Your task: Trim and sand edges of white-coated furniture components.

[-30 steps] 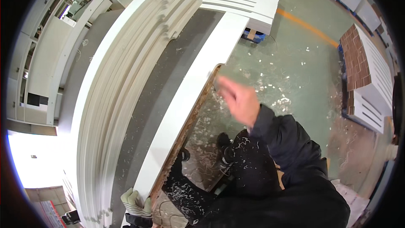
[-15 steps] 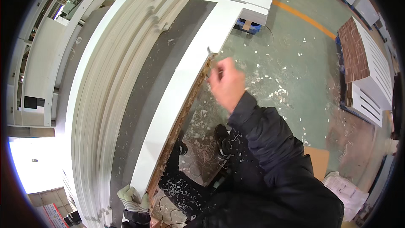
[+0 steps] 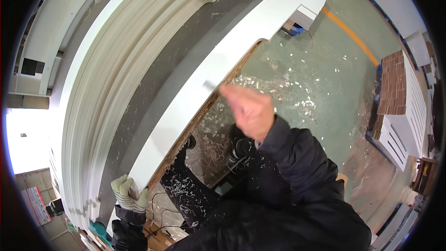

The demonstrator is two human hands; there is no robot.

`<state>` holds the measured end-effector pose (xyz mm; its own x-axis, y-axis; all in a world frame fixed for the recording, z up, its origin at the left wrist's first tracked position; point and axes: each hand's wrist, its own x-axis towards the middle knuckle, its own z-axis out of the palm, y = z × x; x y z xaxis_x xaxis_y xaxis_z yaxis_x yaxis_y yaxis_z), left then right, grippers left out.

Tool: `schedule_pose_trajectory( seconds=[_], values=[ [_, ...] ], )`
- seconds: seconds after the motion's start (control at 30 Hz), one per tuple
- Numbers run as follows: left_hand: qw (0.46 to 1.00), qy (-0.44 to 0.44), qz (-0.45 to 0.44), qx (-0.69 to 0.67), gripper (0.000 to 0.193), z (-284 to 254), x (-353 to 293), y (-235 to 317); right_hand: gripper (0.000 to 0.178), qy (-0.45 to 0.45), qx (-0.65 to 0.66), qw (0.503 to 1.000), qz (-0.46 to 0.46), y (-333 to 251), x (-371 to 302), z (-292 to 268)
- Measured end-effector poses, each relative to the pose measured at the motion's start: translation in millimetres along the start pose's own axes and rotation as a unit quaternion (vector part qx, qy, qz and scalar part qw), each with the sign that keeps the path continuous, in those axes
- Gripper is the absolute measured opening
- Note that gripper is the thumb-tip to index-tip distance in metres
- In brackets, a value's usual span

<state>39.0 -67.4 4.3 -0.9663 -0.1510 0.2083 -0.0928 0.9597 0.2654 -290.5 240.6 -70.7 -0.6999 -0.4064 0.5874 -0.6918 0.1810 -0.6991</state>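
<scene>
My right hand (image 3: 251, 111), bare and blurred by motion, is closed around a small tool whose flat, greyish blade (image 3: 210, 85) sticks out past the fingers. The blade lies over the long edge of a white panel (image 3: 189, 103); the tool's handle is hidden in my fist. Rough brown material (image 3: 197, 120) shows along that panel edge. At the panel's near end, my left hand (image 3: 130, 196) wears a pale knitted glove. Its fingers grip the panel's corner, with the thumb apart from them.
Left of the panel runs a dark grey surface (image 3: 162, 76), then a stack of pale curved-looking boards (image 3: 107, 88). Small white chips (image 3: 304, 102) and stringy shavings litter the green floor. Slotted white panels and a brown stack (image 3: 392, 83) stand at right. Cables lie near my legs.
My right hand has moved along the panel's edge toward me, blade with it. The view has shifted and turned. My left hand keeps its grip on the panel's near end.
</scene>
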Motion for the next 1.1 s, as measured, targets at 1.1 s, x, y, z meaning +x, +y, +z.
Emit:
schedule_pose_trajectory(
  seconds=[1.1],
  values=[
    [0.996, 0.04, 0.0, 0.084, 0.066, 24.5, 56.7, 40.2, 0.03, -0.006, 0.021, 0.992, 0.124, -15.7, 7.0, 5.8]
  ],
)
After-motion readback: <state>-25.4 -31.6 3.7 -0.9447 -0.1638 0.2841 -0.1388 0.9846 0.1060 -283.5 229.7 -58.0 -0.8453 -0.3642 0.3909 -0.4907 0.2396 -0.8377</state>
